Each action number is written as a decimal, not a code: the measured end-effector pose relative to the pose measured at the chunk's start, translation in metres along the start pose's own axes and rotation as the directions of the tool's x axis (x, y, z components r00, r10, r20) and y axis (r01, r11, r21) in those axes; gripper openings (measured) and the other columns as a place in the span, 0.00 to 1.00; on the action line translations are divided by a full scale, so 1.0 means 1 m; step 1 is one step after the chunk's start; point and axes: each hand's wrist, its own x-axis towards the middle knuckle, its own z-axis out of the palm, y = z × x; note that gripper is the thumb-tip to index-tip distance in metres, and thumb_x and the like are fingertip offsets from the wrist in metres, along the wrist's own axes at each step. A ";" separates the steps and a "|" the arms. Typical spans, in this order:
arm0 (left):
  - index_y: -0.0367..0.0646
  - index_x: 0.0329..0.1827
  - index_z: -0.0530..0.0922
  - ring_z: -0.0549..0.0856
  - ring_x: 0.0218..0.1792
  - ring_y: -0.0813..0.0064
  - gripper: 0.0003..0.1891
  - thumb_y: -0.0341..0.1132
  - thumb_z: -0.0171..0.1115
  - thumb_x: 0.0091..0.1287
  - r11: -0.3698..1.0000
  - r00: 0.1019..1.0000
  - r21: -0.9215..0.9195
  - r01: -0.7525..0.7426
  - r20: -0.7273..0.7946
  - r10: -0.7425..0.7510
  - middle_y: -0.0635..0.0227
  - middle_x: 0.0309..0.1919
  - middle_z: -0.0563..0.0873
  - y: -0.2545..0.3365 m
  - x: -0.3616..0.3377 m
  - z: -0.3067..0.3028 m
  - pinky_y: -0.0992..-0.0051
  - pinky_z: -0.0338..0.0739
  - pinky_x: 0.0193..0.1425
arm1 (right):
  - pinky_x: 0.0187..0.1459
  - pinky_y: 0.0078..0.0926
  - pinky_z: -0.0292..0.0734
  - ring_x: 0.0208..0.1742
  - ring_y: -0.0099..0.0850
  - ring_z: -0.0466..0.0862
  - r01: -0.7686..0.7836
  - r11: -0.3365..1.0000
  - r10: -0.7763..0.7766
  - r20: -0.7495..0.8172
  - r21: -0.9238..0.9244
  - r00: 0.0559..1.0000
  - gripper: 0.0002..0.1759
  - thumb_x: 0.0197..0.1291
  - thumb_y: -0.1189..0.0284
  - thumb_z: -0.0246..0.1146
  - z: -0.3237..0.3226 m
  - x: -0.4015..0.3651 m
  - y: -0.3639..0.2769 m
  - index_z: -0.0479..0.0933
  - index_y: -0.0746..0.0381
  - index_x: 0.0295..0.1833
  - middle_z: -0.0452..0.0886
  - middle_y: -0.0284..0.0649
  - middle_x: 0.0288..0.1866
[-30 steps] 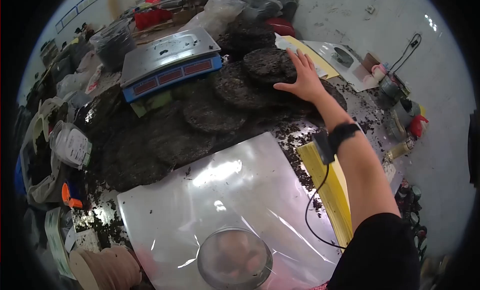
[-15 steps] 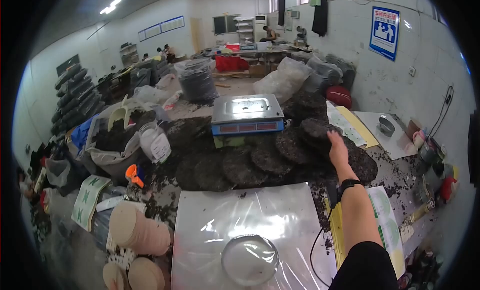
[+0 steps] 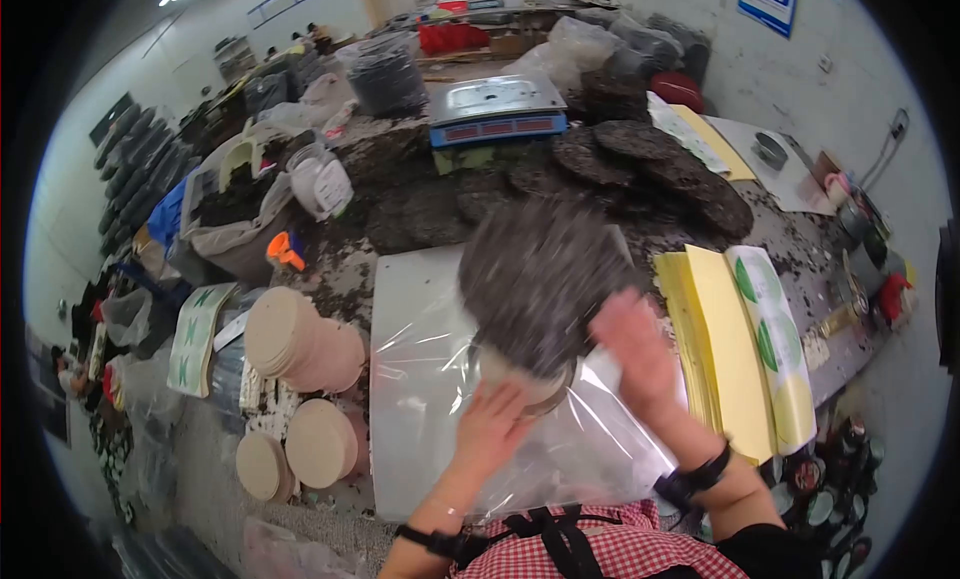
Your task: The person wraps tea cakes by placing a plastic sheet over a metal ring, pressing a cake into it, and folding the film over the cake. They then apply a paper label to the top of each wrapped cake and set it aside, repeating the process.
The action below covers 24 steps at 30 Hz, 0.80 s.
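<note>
Over the clear sheet (image 3: pixel 420 379), the left hand (image 3: pixel 497 407) and blurred right hand (image 3: pixel 632 341) are at the tilted dark disc (image 3: pixel 545 279); I can't tell whether either grips; beyond the sheet, stacked discs (image 3: pixel 640 159); behind, the scale (image 3: pixel 497 104).

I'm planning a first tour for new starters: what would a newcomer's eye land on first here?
Probably the big dark disc, blurred over the shiny sheet, with the right hand at its edge and the left hand just below it. Beyond them, the blue scale with its metal top stands out beside overlapping dark slabs. The bright orange object catches the eye left of the sheet.
</note>
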 end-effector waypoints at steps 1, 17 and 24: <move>0.39 0.56 0.83 0.87 0.55 0.55 0.15 0.30 0.65 0.67 0.986 0.981 -0.093 0.136 -0.123 -0.147 0.54 0.54 0.87 -0.004 -0.020 -0.004 0.61 0.80 0.63 | 0.70 0.44 0.77 0.71 0.46 0.80 -0.024 0.999 0.022 0.058 0.032 0.998 0.22 0.61 0.81 0.61 0.013 -0.025 -0.020 0.84 0.62 0.61 0.82 0.48 0.66; 0.41 0.84 0.39 0.87 0.53 0.44 0.81 0.50 0.92 0.30 0.866 0.538 0.327 0.379 0.684 -0.494 0.36 0.65 0.73 -0.059 0.086 0.045 0.58 0.86 0.57 | 0.53 0.39 0.88 0.54 0.52 0.87 -0.290 0.931 0.276 0.946 -0.220 0.167 0.73 0.19 0.67 0.90 0.143 -0.002 -0.008 0.54 0.61 0.76 0.65 0.57 0.69; 0.35 0.74 0.67 0.81 0.61 0.45 0.50 0.42 0.84 0.48 0.923 0.832 -0.127 0.363 0.489 -0.260 0.44 0.62 0.77 -0.066 0.080 0.008 0.57 0.80 0.62 | 0.59 0.45 0.83 0.58 0.56 0.84 -0.447 0.894 0.050 0.986 0.028 0.162 0.57 0.41 0.64 0.83 0.128 0.008 0.025 0.62 0.59 0.77 0.70 0.60 0.69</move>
